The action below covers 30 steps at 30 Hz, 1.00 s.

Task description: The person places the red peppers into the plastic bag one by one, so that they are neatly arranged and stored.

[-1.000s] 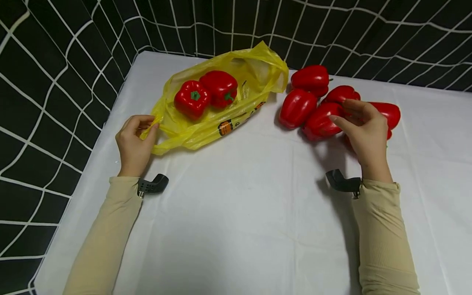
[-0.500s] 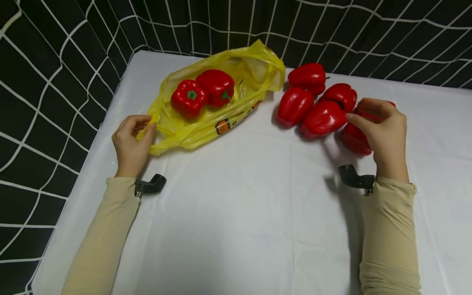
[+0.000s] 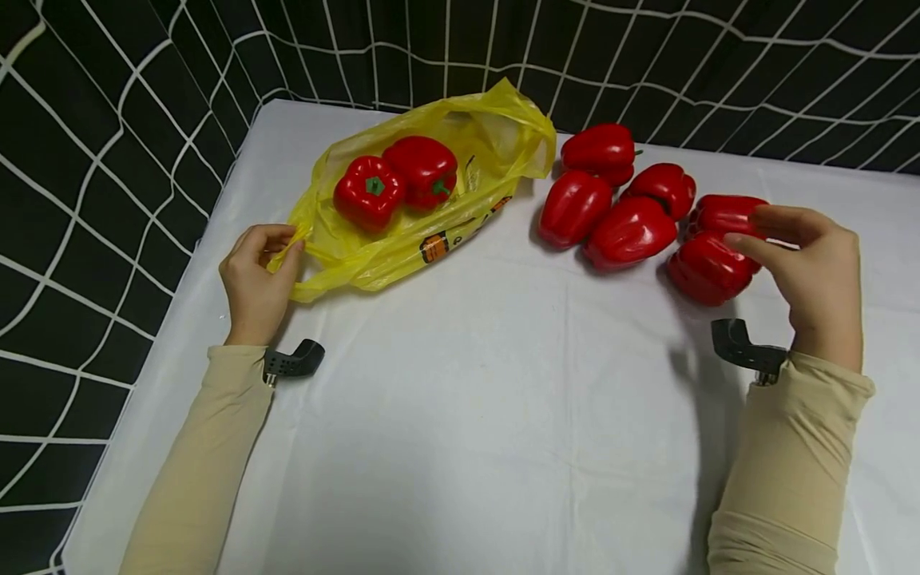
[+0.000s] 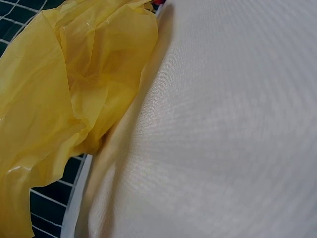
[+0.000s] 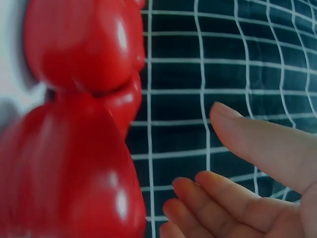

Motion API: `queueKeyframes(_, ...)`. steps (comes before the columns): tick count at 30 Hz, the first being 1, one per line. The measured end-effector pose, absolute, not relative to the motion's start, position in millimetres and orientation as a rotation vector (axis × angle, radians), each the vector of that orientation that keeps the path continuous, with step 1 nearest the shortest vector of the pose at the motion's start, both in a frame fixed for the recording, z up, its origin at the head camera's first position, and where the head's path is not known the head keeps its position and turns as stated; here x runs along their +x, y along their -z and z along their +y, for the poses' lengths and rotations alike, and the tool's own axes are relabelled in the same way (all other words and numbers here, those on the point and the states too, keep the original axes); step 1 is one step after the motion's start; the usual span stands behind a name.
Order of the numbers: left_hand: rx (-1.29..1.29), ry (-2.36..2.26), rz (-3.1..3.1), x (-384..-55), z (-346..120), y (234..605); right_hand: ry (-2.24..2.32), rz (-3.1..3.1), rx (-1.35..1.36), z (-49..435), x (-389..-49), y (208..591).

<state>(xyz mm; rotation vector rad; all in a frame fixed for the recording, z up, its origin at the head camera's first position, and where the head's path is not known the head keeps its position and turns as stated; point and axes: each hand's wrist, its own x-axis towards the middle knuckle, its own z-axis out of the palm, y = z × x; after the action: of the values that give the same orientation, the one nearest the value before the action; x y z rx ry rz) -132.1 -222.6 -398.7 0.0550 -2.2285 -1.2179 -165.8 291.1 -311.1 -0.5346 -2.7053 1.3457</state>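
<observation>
At the left, my left hand [image 3: 257, 279] pinches the near-left edge of a yellow plastic bag [image 3: 374, 275] between thumb and fingers. Two red bell peppers lie in the bag's mouth, one [image 3: 368, 194] with its green stem up, the other [image 3: 424, 169] on its side. In the left wrist view the crumpled bag [image 4: 104, 64] fills the upper left. My right hand [image 3: 819, 271], thumb and fingers apart and holding nothing, hovers at the right side of a red bell pepper [image 3: 707, 270]. The right wrist view shows its fingers [image 5: 233, 206] spread beside the peppers [image 5: 74, 173].
Several more red peppers [image 3: 628, 233] lie in a cluster right of the bag on the white-covered table [image 3: 460, 415]. White netting [image 3: 460, 56] over dark cloth stands along the back and left edges. Each wrist carries a small black camera mount [image 3: 743, 343].
My right hand has moved right, off the pepper cluster, uncovering the two rightmost peppers. The left hand keeps its hold on the bag, and the peppers stay in place.
</observation>
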Motion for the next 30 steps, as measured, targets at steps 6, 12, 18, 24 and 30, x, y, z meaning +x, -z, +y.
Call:
queueKeyframes(6,0.06,1.228,-2.224,-132.2,-222.4,399.3,-1.206,-2.938,-0.572,308.0,-162.4,314.1)
queueKeyframes(12,0.051,1.241,-2.214,-132.4,-222.5,399.9,-1.188,-3.075,-0.477,315.4,-163.8,320.4)
queueKeyframes(18,0.057,1.242,-2.213,-131.5,-221.9,398.6,-1.173,-3.129,-0.466,319.0,-164.6,323.7)
queueKeyframes(24,0.055,1.241,-2.22,-132.3,-222.3,399.1,-1.174,-3.216,-0.402,325.2,-165.3,327.3)
queueKeyframes(30,0.065,1.22,-2.235,-131.8,-222.4,398.6,-1.237,-3.267,-0.305,328.2,-166.1,329.0)
